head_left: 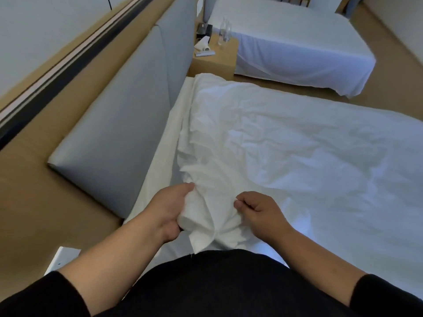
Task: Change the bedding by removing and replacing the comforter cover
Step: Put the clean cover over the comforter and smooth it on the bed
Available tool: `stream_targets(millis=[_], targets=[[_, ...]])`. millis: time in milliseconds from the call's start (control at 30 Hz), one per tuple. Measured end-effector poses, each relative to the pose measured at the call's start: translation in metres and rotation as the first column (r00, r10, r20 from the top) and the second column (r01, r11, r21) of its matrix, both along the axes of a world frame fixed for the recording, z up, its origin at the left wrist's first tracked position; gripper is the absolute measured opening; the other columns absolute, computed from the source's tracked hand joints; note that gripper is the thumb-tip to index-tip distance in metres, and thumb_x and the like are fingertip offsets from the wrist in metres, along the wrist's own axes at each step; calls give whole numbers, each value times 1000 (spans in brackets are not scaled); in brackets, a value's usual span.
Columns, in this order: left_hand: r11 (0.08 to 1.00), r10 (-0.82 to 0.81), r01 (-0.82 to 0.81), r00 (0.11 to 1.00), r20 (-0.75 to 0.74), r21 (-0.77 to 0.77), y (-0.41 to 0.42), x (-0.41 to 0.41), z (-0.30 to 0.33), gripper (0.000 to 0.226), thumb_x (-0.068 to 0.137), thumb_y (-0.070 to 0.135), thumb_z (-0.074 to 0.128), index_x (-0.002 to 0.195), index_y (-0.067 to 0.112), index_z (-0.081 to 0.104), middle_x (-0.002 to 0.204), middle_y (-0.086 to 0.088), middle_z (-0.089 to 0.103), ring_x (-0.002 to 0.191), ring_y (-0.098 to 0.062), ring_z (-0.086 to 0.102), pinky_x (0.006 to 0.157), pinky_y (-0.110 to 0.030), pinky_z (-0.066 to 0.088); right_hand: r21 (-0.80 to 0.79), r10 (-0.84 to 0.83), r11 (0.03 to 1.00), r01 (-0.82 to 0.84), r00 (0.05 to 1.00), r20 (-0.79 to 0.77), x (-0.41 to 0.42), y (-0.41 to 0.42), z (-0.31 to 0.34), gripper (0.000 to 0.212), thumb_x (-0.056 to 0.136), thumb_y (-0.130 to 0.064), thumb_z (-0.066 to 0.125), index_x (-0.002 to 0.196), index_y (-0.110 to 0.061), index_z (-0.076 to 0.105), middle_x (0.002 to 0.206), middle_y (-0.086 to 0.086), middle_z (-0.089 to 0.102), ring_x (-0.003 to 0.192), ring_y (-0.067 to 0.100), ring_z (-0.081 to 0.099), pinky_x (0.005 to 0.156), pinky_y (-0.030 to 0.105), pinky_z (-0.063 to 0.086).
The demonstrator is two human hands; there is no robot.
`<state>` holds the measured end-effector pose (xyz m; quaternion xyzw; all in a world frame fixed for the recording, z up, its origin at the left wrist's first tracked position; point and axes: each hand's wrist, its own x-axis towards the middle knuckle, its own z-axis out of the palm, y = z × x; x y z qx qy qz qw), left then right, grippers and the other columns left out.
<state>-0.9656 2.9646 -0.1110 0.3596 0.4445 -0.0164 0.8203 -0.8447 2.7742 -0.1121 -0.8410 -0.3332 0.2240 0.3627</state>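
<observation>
On the bed [158,143], hands bunch the white cover [286,145].

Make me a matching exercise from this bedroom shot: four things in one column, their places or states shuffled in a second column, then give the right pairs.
Things:
1. left hand
2. right hand
3. nightstand
4. headboard

Places or states:
A. grey padded panel against the wall, left of the near bed
B. grips a bunched corner of the white comforter cover
C. stands between the two beds, holding glasses
D. pinches a fold of the cover, fingers curled

Pairs: 1-B, 2-D, 3-C, 4-A
</observation>
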Motion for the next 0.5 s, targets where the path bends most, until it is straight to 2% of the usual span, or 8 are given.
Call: stream_targets(millis=[100,167,267,300,367,400,433,500], targets=[[1000,2,-2,992,129,1,10,19,14,28,96,24,61,116,6,69,108,-12,75,98,-30,73,84,-43,57,-65,71,995,-80,989,-127,-6,3,9,30,94,-11,53,66,-21,48,62,-5,43,60,3,40,60,19,34],[996,-3,-7,994,113,90,15,38,23,28,96,27,61,114,8,70,105,-7,76,94,-26,74,77,-36,59,-16,62,998,-67,978,-200,-9,5,16,28,92,-13,51,64,-20,48,62,-4,40,61,6,37,60,23,34],[986,-98,85,991,87,147,10,60,20,36,105,25,41,120,-2,58,129,-25,60,126,-39,54,110,-45,41,73,50,997,-35,974,-222,-12,8,29,33,91,-24,50,59,-33,48,60,-15,40,59,2,36,59,14,33],[979,-152,137,984,95,152,4,65,18,28,107,21,36,115,3,56,131,-28,56,129,-41,48,112,-44,36,117,7,993,20,974,-228,-12,8,30,33,91,-25,52,59,-31,49,61,-15,40,59,3,37,59,14,33],[974,-163,139,979,123,182,-12,73,18,23,107,23,38,103,16,60,111,-20,69,112,-37,58,88,-39,53,231,-173,943,239,947,-272,-8,2,28,29,92,-26,56,63,-21,54,63,-13,44,61,5,42,62,19,37],[968,-166,136,977,134,209,-21,74,20,24,105,30,43,99,21,63,94,-9,74,98,-31,63,69,-35,57,270,-276,892,363,909,-312,-5,-2,27,27,91,-27,57,66,-16,58,64,-10,48,62,7,45,63,22,39],[950,-189,138,968,165,278,-28,74,21,21,101,36,47,96,26,65,85,0,74,93,-27,64,62,-32,57,290,-361,836,465,866,-347,-2,-5,25,26,90,-29,58,69,-14,60,65,-7,50,63,8,47,63,24,40],[858,-246,120,949,195,500,-42,72,27,14,88,42,55,95,37,65,90,14,72,97,-12,66,73,-23,57,286,-468,762,581,799,-378,6,-13,20,24,90,-30,59,72,-14,63,65,-5,53,61,8,48,59,23,42]])
